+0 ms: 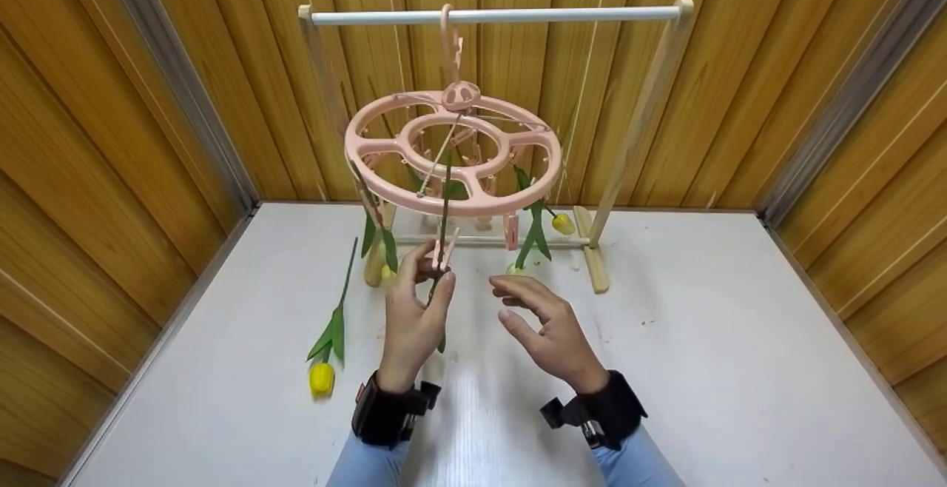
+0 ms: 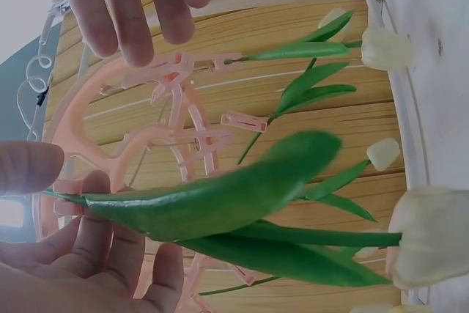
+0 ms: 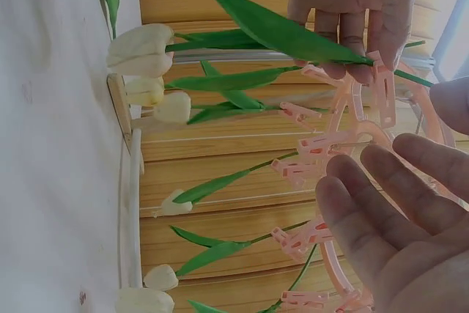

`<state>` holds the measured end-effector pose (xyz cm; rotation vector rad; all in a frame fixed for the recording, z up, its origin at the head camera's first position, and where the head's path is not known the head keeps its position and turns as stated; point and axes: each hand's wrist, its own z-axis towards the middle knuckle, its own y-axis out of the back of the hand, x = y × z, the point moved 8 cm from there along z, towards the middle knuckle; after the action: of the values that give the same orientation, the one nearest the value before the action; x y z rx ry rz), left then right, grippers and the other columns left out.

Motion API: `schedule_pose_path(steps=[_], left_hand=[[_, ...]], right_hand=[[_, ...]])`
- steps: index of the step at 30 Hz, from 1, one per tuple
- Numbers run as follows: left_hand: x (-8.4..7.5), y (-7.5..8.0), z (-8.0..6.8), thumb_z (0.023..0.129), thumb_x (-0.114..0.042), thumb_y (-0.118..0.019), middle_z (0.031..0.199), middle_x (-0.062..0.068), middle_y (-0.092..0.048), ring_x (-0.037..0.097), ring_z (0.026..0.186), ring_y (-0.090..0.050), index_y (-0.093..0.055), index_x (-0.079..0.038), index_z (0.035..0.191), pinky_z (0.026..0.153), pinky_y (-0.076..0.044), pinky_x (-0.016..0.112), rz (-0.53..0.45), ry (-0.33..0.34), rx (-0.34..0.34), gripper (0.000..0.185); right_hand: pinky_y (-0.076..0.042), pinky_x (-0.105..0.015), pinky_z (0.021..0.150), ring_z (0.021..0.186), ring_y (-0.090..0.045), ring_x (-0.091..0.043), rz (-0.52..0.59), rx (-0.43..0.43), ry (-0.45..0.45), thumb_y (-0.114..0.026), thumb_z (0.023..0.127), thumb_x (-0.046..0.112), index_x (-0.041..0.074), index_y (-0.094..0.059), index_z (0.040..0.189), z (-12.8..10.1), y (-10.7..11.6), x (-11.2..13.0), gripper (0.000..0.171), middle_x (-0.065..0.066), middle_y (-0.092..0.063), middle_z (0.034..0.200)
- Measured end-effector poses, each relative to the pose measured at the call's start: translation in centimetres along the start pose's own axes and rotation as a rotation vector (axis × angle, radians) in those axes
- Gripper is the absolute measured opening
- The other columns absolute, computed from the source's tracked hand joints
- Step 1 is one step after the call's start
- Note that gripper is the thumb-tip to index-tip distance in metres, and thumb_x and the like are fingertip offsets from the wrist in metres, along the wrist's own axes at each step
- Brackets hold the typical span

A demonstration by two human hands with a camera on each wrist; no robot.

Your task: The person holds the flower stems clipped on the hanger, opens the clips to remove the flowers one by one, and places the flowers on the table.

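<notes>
While several hanging tulips already dangle from the pink hanger and one loose tulip lies unclipped at lower left, my left hand grips a centre-frame flower near its clip, my right hand holding nothing.

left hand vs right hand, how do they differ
The left hand holds a tulip; the right hand holds nothing. The left hand's fingers are curled at the stem; the right hand's are loosely opened, clear of it. Both arms have black straps and blue sleeves.
</notes>
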<state>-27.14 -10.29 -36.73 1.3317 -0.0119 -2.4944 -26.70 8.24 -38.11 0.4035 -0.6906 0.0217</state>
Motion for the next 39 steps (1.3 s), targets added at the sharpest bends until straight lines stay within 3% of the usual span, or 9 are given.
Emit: schedule_pose_path(steps=[9, 19, 28, 34, 39], left_hand=[[-0.6, -0.5, -0.2, 0.102, -0.007, -0.063, 0.104, 0.011, -0.069, 0.025, 0.099, -0.064, -0.06, 0.003, 0.136, 0.09, -0.051, 0.042, 0.031, -0.06, 0.003, 0.036], [-0.9, -0.6, 0.0, 0.105, -0.009, -0.059, 0.123, 0.013, -0.068, 0.024, 0.104, -0.063, -0.061, 0.002, 0.138, 0.092, -0.051, 0.039, 0.011, -0.056, 0.042, 0.035], [-1.1, -1.5, -0.3, 0.105, -0.009, -0.058, 0.114, 0.013, -0.068, 0.022, 0.097, -0.065, -0.061, 0.003, 0.137, 0.086, -0.054, 0.035, 0.0, -0.074, 0.099, 0.034], [-1.1, -2.2, -0.3, 0.106, -0.012, -0.058, 0.11, 0.011, -0.069, 0.022, 0.096, -0.065, -0.063, 0.001, 0.136, 0.087, -0.054, 0.037, -0.005, -0.068, 0.125, 0.033], [-1.1, -2.6, -0.4, 0.106, -0.013, -0.058, 0.11, 0.01, -0.069, 0.021, 0.096, -0.064, -0.063, 0.001, 0.136, 0.087, -0.053, 0.035, 0.001, -0.066, 0.143, 0.034]], right_hand=[[-0.056, -0.04, 0.096, 0.115, -0.066, -0.034, 0.033, -0.003, -0.029, -0.063, 0.096, -0.009, -0.005, -0.062, 0.136, 0.2, 0.3, -0.3, 0.04, -0.014, -0.066, 0.131], [-0.054, -0.041, 0.1, 0.118, -0.064, -0.035, 0.136, -0.029, -0.065, -0.06, 0.098, -0.01, -0.007, -0.061, 0.137, 1.4, 0.2, -0.3, 0.039, -0.019, -0.063, 0.134], [-0.053, -0.036, 0.102, 0.124, -0.062, -0.032, 0.235, -0.093, -0.163, -0.056, 0.102, -0.004, -0.007, -0.048, 0.148, 2.3, 0.3, -0.5, 0.046, -0.024, -0.052, 0.148], [-0.052, -0.039, 0.104, 0.129, -0.06, -0.022, 0.29, -0.07, -0.129, -0.054, 0.102, -0.007, -0.008, -0.035, 0.155, 2.8, 0.0, -0.4, 0.057, -0.029, -0.038, 0.158], [-0.051, -0.038, 0.104, 0.131, -0.058, -0.016, 0.316, -0.041, -0.119, -0.054, 0.101, -0.008, -0.009, -0.032, 0.156, 3.0, -0.2, -0.4, 0.06, -0.031, -0.033, 0.16]])
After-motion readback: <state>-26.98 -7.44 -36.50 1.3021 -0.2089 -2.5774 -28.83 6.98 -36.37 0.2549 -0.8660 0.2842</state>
